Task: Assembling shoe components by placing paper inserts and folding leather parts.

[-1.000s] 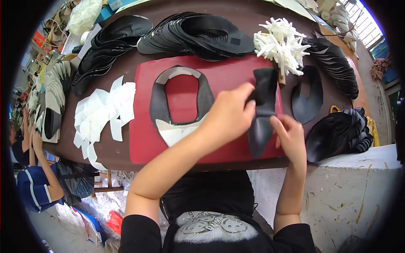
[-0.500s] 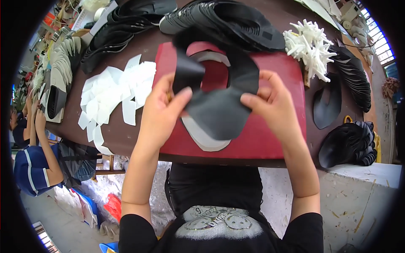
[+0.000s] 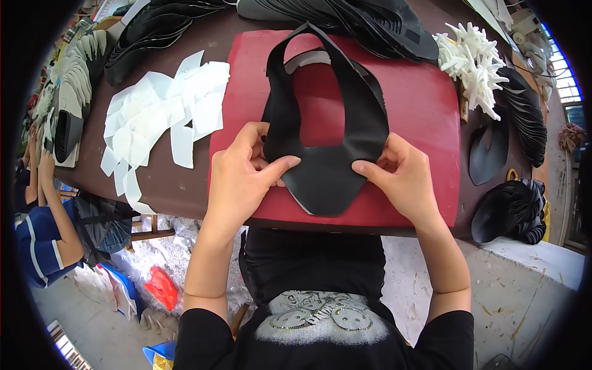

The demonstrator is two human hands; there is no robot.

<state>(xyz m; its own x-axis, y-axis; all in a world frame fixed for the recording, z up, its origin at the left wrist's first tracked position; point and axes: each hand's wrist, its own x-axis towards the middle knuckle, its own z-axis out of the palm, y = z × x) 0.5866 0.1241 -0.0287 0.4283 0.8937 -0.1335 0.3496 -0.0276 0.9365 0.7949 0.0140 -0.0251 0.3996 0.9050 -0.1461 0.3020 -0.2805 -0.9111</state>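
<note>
No packages, labels, signs, screens.

Brown surface (image 3: 185,191) carried a red mat (image 3: 419,117), white cut pieces (image 3: 160,117) left of it, black stacks (image 3: 345,15) behind, white sprigs (image 3: 472,61) right.

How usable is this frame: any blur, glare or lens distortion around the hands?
Head view: the left hand, right hand and black shoe-upper piece are sharp under even, soft light; no glare on the red mat; fisheye bends the table edge, with black vignette at the corners.
</note>
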